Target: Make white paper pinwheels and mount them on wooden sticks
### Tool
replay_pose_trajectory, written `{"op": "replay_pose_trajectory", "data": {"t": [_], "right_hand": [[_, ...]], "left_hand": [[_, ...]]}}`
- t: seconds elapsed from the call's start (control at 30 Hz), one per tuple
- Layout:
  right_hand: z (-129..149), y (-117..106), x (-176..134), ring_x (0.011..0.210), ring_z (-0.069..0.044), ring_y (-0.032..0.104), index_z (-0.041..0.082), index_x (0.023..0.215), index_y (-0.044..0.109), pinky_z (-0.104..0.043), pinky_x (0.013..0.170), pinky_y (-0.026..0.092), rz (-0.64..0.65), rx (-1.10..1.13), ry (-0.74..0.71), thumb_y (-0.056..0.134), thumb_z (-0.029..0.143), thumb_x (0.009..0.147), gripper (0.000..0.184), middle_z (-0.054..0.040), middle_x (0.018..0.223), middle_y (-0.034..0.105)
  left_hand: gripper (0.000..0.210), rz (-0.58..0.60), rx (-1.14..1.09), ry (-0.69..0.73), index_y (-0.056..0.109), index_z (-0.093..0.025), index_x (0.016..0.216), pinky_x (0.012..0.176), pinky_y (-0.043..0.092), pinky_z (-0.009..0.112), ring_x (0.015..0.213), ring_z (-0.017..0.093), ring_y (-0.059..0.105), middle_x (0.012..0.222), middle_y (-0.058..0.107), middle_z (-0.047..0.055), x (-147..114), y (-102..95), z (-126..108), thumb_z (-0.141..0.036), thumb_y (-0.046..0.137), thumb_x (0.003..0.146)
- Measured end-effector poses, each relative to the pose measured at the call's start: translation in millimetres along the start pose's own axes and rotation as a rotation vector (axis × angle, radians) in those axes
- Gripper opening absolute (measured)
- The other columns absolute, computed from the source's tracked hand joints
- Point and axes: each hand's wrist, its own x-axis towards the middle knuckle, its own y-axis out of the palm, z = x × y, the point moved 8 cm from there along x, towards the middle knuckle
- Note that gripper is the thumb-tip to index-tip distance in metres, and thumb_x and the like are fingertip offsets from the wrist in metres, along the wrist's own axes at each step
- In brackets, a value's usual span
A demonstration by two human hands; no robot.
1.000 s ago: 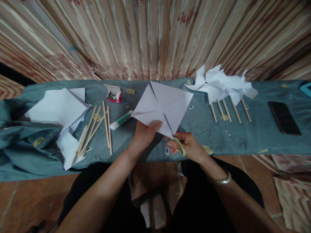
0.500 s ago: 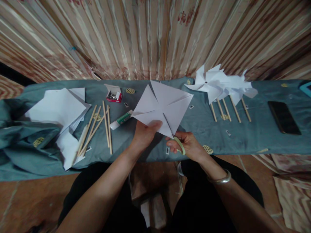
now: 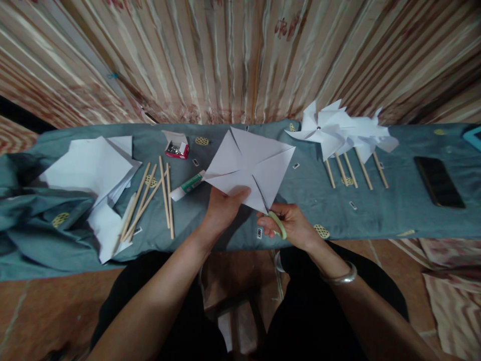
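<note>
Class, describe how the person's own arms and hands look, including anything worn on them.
Both forearms are bare, with no sleeves in view. The left grip and right grip are ungloved human hands. A smooth, rounded, silver-coloured bracelet circles the right wrist; the left wrist wears nothing visible.

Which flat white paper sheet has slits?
The square white paper sheet held in the left hand, with pale green-handled scissors at its near corner: slits run in from its corners. The white paper sheets piled at left show none.
</note>
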Motion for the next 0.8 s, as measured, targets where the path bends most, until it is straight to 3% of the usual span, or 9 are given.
{"op": "replay_pose_trajectory", "data": {"t": [0.23, 0.33, 0.4, 0.5, 0.67, 0.8], "right_hand": [[-8.6, 3.1, -7.2, 0.046, -0.009, 0.056, 0.018, 0.080, 0.063, -0.021, 0.045, 0.047, 0.079, -0.035, 0.066, 0.090, 0.046, 0.047, 0.051, 0.0042, 0.056, 0.065], [-18.7, -7.3, -14.1, 0.046, -0.008, 0.053, 0.018, 0.084, 0.062, -0.021, 0.043, 0.042, 0.107, -0.144, 0.078, 0.087, 0.047, 0.055, 0.048, 0.0050, 0.057, 0.062], [-17.0, -20.8, -20.3, 0.046, -0.009, 0.050, 0.018, 0.085, 0.065, -0.021, 0.042, 0.036, 0.089, -0.328, -0.001, 0.082, 0.048, 0.064, 0.040, 0.0050, 0.056, 0.059], [-6.3, -50.8, -31.3, 0.048, -0.013, 0.053, 0.019, 0.089, 0.068, -0.024, 0.043, 0.035, -0.065, -0.656, -0.095, 0.078, 0.047, 0.069, 0.036, 0.0031, 0.056, 0.060], [19.5, -104.0, -46.5, 0.073, -0.026, 0.071, 0.017, 0.115, 0.063, -0.033, 0.064, 0.048, -0.523, -1.111, -0.113, 0.066, 0.037, 0.080, 0.040, -0.0078, 0.084, 0.075], [27.7, -121.7, -46.1, 0.084, -0.031, 0.072, 0.012, 0.122, 0.059, -0.036, 0.071, 0.050, -0.700, -1.323, -0.113, 0.058, 0.035, 0.087, 0.042, -0.0143, 0.093, 0.076]], "left_hand": [[0.024, 0.011, -0.003, 0.005, 0.067, -0.017, 0.082, 0.080, 0.052, 0.034, 0.079, 0.020, 0.064, 0.085, 0.071, 0.004, 2.3, -2.5, 1.8, -0.022, 0.074, 0.060], [0.024, 0.004, -0.058, 0.019, 0.066, -0.018, 0.083, 0.084, 0.052, 0.035, 0.081, 0.019, 0.065, 0.087, 0.071, 0.004, 6.7, -7.6, -1.6, -0.023, 0.074, 0.060], [0.025, -0.021, -0.085, 0.019, 0.065, -0.020, 0.082, 0.084, 0.053, 0.035, 0.081, 0.019, 0.066, 0.086, 0.071, 0.004, 10.3, -13.6, -2.5, -0.023, 0.075, 0.059], [0.028, -0.052, -0.079, 0.008, 0.064, -0.021, 0.083, 0.085, 0.053, 0.037, 0.080, 0.019, 0.066, 0.087, 0.071, 0.003, 13.3, -20.8, -0.4, -0.024, 0.076, 0.057], [0.033, -0.017, 0.003, -0.005, 0.066, -0.018, 0.086, 0.091, 0.050, 0.040, 0.090, 0.024, 0.067, 0.091, 0.072, 0.007, 6.9, -16.5, 9.2, -0.024, 0.077, 0.056], [0.036, 0.017, 0.071, -0.037, 0.068, -0.016, 0.088, 0.092, 0.050, 0.040, 0.094, 0.026, 0.067, 0.099, 0.073, 0.009, -3.1, -9.6, 19.8, -0.021, 0.077, 0.054]]}}
